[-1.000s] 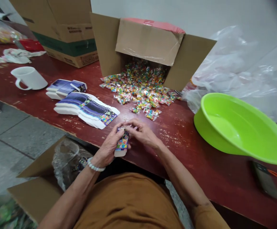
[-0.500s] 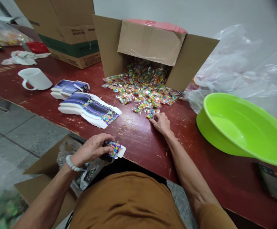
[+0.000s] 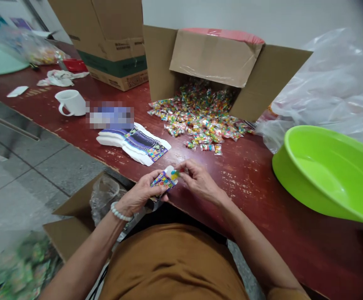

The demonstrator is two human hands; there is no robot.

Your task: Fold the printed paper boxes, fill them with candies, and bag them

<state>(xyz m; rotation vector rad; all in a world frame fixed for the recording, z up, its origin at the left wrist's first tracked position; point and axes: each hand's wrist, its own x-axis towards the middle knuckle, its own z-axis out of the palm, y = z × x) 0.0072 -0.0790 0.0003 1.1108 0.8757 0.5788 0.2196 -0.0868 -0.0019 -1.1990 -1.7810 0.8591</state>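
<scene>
My left hand (image 3: 148,189) is closed around a small purple printed carton (image 3: 164,182), whose white flap stands up at the open end. Pinched in the fingers of my right hand (image 3: 200,181) is a small candy packet (image 3: 175,175), held right at the carton's mouth. Whether part of it is inside the carton I cannot tell. Beyond my hands lies a pile of clear-wrapped colourful candy packets (image 3: 203,118), spilling from a cardboard box (image 3: 212,56) on its side. A stack of flattened purple cartons (image 3: 137,143) rests to the left.
A lime-green basin (image 3: 321,175) stands on the red table (image 3: 240,200) at right, with plastic bags (image 3: 331,91) behind. A white mug (image 3: 71,103) and a large carton (image 3: 112,46) are at left. Below the table edge sits an open box (image 3: 75,204) with plastic inside.
My right hand has come back from the edge of the candy pile with a packet. My left hand has lifted the small carton and turned its open end toward it. The view has shifted left.
</scene>
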